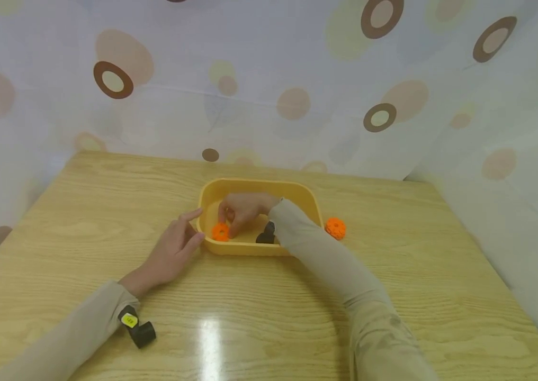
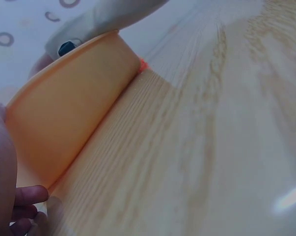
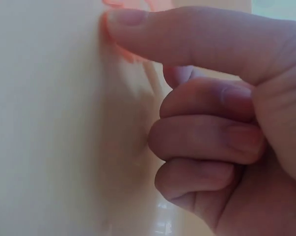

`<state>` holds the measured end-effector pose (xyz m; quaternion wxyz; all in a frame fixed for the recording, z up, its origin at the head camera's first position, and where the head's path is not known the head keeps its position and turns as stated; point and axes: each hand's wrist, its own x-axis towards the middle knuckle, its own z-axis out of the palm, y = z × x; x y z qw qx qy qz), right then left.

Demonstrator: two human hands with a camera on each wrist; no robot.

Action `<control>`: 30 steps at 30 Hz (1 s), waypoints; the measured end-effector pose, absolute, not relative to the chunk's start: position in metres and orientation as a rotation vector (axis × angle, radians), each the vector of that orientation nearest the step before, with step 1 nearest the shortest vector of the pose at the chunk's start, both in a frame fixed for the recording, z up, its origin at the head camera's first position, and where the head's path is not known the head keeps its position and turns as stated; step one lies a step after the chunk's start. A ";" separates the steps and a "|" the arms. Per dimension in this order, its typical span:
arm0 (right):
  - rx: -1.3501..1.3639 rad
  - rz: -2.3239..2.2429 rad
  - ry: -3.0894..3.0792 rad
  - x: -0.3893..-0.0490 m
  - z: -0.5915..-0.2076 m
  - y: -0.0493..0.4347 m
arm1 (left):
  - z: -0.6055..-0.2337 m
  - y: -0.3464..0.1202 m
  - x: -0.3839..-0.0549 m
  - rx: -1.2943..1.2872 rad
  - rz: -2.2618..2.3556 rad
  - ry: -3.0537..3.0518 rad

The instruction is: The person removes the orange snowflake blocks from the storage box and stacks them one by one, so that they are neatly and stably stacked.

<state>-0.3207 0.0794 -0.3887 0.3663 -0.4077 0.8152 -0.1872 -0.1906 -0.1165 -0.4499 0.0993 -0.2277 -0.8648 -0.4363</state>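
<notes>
A yellow plastic bin (image 1: 245,250) stands on the wooden table. Inside its left end, an orange notched disc (image 1: 220,233) with a hole in the middle is at the fingertips of my right hand (image 1: 245,208). Thumb and forefinger pinch it near the bin's floor; the other fingers curl into the palm, as the right wrist view shows. My left hand (image 1: 173,248) touches the left end of the bin, forefinger at the rim and thumb at the front corner. A stack of orange notched discs (image 1: 335,228) sits outside, by the bin's right end.
The wrist camera (image 1: 266,234) on my right arm hangs inside the bin, and another wrist camera (image 1: 136,327) is strapped to my left sleeve. Behind the table (image 1: 250,317) hangs a pale curtain (image 1: 259,79) with round patterns, which also runs along both sides.
</notes>
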 end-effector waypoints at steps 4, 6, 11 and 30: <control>-1.077 -0.476 2.095 -0.323 -0.392 0.080 | -0.450 -0.117 -0.190 -0.683 -1.288 -2.543; -1.111 -0.466 2.099 -0.323 -0.393 0.080 | -0.450 -0.117 -0.190 -0.685 -1.287 -2.541; -1.146 -0.439 2.118 -0.323 -0.393 0.081 | -0.451 -0.118 -0.191 -0.686 -1.280 -2.553; -1.088 -0.584 2.203 -0.332 -0.376 0.099 | -0.451 -0.118 -0.192 -0.686 -1.295 -2.547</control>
